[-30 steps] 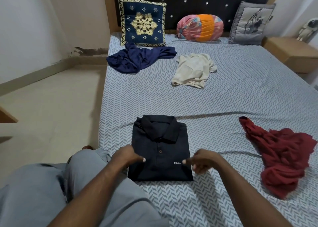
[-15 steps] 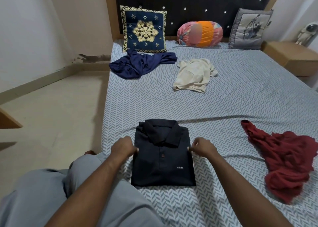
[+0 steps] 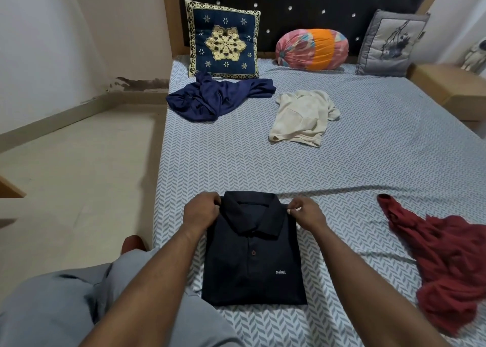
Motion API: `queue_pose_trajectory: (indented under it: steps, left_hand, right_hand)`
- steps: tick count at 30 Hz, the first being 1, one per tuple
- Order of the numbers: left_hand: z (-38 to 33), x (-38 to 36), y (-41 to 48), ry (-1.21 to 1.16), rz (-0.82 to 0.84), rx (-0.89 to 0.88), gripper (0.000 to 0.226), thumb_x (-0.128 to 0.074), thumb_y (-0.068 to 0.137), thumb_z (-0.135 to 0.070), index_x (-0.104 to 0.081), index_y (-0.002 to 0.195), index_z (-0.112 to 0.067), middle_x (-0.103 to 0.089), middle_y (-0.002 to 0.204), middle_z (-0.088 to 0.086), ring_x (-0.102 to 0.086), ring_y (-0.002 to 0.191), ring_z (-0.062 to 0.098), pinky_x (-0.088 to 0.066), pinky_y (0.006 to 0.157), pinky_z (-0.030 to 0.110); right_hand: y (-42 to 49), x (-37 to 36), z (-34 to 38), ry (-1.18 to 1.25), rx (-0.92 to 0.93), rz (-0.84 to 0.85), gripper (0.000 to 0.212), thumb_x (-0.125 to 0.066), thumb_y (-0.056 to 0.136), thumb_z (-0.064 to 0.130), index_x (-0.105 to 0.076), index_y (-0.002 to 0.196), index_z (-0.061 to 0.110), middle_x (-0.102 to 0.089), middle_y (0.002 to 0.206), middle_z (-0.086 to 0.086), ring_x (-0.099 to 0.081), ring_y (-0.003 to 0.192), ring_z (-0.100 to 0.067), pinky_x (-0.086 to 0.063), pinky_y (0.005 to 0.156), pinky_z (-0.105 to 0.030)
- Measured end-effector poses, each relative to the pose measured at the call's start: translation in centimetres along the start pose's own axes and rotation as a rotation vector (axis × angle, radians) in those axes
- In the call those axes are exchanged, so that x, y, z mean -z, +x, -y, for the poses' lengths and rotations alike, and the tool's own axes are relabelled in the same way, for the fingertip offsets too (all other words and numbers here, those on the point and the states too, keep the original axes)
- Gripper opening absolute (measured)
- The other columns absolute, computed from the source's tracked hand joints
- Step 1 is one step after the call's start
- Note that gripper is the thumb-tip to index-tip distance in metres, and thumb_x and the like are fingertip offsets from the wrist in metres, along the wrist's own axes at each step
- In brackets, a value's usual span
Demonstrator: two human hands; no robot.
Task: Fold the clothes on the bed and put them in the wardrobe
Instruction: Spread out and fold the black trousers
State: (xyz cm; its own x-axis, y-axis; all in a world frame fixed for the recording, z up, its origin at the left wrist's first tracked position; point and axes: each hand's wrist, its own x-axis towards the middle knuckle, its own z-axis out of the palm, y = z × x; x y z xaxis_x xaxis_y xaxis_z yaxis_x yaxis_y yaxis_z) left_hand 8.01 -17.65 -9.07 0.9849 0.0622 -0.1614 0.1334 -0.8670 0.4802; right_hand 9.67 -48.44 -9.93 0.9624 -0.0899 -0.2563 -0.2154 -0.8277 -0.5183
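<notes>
While the folded black polo shirt lies flat at the near edge of the bed, both hands have slid up its sides to the shoulders. The left hand curls onto the left corner and the right hand pinches the right. The navy garment, cream shirt and red garment stay crumpled.

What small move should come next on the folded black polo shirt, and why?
Probably a light outward tug to square the top edge. The left hand and right hand each pinch a shoulder corner beside the collar of the black polo shirt, which already lies as a neat rectangle on the bed; lifting it can follow.
</notes>
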Motion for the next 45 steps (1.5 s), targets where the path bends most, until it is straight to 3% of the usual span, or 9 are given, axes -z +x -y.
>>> queue_pose_trajectory:
  steps: [11,15,17,21,24,26,29,35,45]
  left_hand:
    - [0.7,-1.3,0.4,-0.27,-0.115,0.289,0.047,-0.066,0.085,-0.039,-0.048,0.121,-0.014,-0.062,0.116,0.008,-0.06,0.106,0.029,-0.045,0.082,0.037]
    - [1.1,-2.5,-2.0,-0.196,0.199,0.337,0.068,-0.066,0.069,-0.063,-0.062,0.12,-0.019,-0.067,0.118,0.008,-0.063,0.108,0.029,-0.052,0.087,0.035]
    - [1.3,-2.9,-4.0,-0.114,0.321,0.326,0.076,-0.069,0.058,-0.066,-0.063,0.118,-0.02,-0.068,0.116,0.008,-0.064,0.105,0.028,-0.053,0.085,0.033]
    - [2.2,-4.1,-6.3,-0.051,0.44,0.309,0.076,-0.072,0.05,-0.059,-0.065,0.117,-0.025,-0.069,0.112,0.005,-0.065,0.101,0.024,-0.054,0.087,0.034]
    - [2.4,-3.8,-6.7,-0.331,0.343,0.324,0.059,-0.076,0.048,-0.049,-0.068,0.1,-0.022,-0.072,0.095,0.005,-0.069,0.083,0.021,-0.058,0.077,0.037]
    - [2.5,-3.4,-6.3,-0.499,0.227,0.309,0.063,-0.08,0.062,-0.035,-0.053,0.118,-0.022,-0.07,0.096,0.006,-0.067,0.086,0.022,-0.055,0.075,0.034]
    - [2.4,-3.2,-5.8,-0.655,0.18,0.117,0.105,-0.075,0.068,-0.015,-0.013,0.151,-0.032,-0.063,0.121,0.004,-0.062,0.109,0.021,-0.051,0.092,0.035]
    - [0.5,-3.7,-6.8,-0.526,0.261,0.039,0.081,-0.072,0.076,-0.001,-0.039,0.148,-0.019,-0.027,0.144,0.013,-0.036,0.137,0.028,-0.035,0.111,0.028]
    - [0.0,-1.5,-6.6,-0.407,0.253,-0.158,0.095,-0.06,0.078,0.007,-0.01,0.156,-0.013,0.005,0.16,0.01,-0.001,0.15,0.023,-0.014,0.115,0.018]
  right_hand:
    - [-0.8,-1.4,-0.2,0.028,-0.205,-0.149,0.026,-0.062,0.085,0.038,-0.047,0.102,0.025,-0.058,0.101,0.001,-0.061,0.092,-0.024,-0.045,0.075,-0.035]
    - [-3.2,-1.2,-0.7,0.127,-0.339,0.11,0.051,-0.069,0.067,0.058,-0.053,0.083,0.013,-0.067,0.075,-0.006,-0.068,0.068,-0.027,-0.057,0.067,-0.039]
    - [-4.9,-1.1,-0.8,0.198,-0.361,0.234,0.049,-0.079,0.063,0.054,-0.06,0.071,0.009,-0.067,0.067,-0.011,-0.068,0.062,-0.028,-0.057,0.057,-0.037]
    - [-8.5,-0.8,-0.9,0.28,-0.384,0.492,0.03,-0.082,0.076,0.027,-0.071,0.097,0.008,-0.07,0.076,-0.005,-0.066,0.067,-0.018,-0.055,0.057,-0.027]
    - [-9.2,-0.9,-1.5,0.41,-0.339,0.47,0.017,-0.077,0.082,0.021,-0.069,0.093,0.011,-0.067,0.074,-0.003,-0.062,0.06,-0.013,-0.049,0.053,-0.024]
    - [-9.0,-1.2,-1.6,0.499,-0.293,0.347,0.02,-0.075,0.084,0.023,-0.058,0.09,0.015,-0.06,0.074,-0.004,-0.056,0.058,-0.012,-0.039,0.048,-0.024]
    - [-9.1,-1.5,-1.4,0.634,-0.161,0.172,0.041,-0.072,0.087,0.017,-0.042,0.115,0.021,-0.062,0.103,-0.006,-0.066,0.086,-0.018,-0.056,0.066,-0.035]
    - [-9.2,-2.1,-1.1,0.618,0.044,0.277,0.055,-0.067,0.089,0.003,-0.05,0.137,0.024,-0.054,0.137,0.001,-0.056,0.122,-0.014,-0.048,0.105,-0.04]
    - [-8.0,-0.6,4.1,0.071,0.18,0.219,0.08,-0.072,0.082,0.005,-0.034,0.152,0.016,-0.029,0.154,-0.005,-0.035,0.14,-0.021,-0.038,0.113,-0.036]
